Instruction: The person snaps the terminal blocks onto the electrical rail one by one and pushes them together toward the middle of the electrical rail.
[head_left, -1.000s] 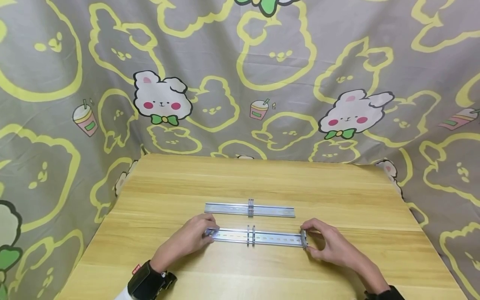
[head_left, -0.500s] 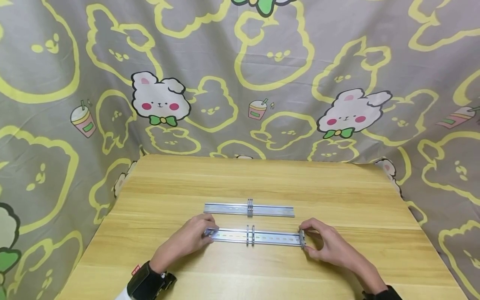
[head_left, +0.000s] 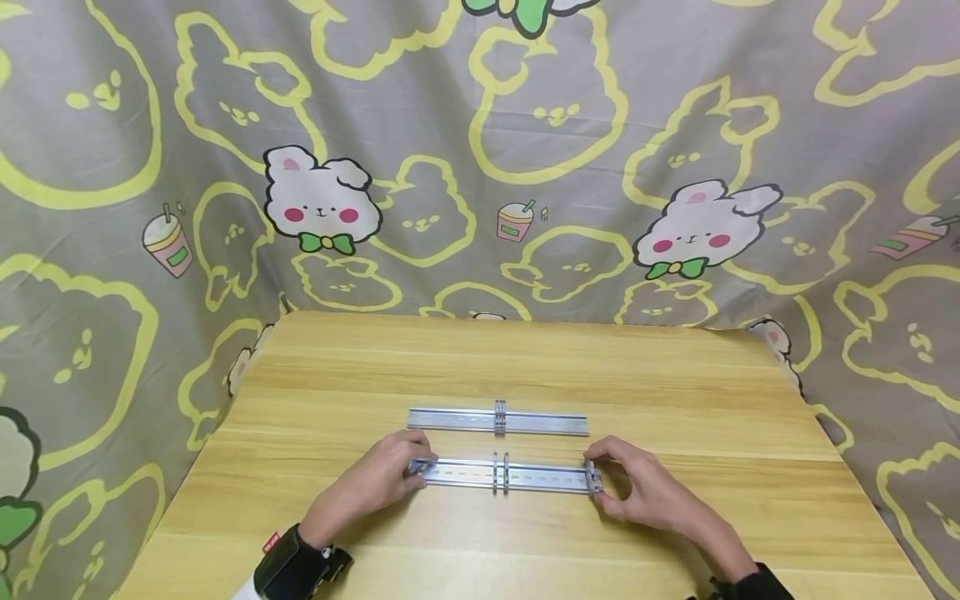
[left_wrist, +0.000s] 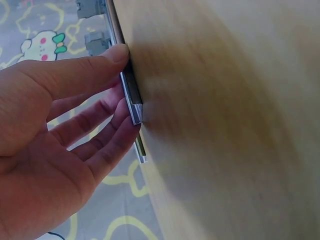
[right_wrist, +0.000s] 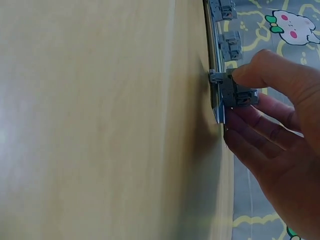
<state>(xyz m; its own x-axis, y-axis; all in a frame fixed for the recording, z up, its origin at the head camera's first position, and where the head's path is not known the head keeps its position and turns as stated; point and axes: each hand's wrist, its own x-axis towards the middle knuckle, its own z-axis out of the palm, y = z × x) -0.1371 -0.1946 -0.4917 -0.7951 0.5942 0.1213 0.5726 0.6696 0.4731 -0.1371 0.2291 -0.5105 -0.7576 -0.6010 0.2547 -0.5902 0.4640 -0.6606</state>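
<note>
A slotted metal DIN rail [head_left: 461, 473] lies across the table before me. My left hand [head_left: 386, 469] holds its left end; in the left wrist view the thumb and fingers [left_wrist: 102, 150] pinch the rail's edges. Near the right end, my right hand [head_left: 645, 485] grips a grey DIN rail terminal block [right_wrist: 235, 92] between thumb and fingers. That block sits across the rail, slightly in from the end. Two thin grey blocks [head_left: 506, 473] stand on the rail's middle with a narrow gap between them.
Behind lies a second DIN rail [head_left: 450, 419], parallel to the first, with several grey blocks [head_left: 500, 417] packed together at its middle. The wooden table [head_left: 480, 542] meets a patterned curtain [head_left: 435, 208] at the back and sides.
My right hand has moved left, and the terminal block it grips has shifted from the rail's right end slightly inward. The left hand stays on the left end.
</note>
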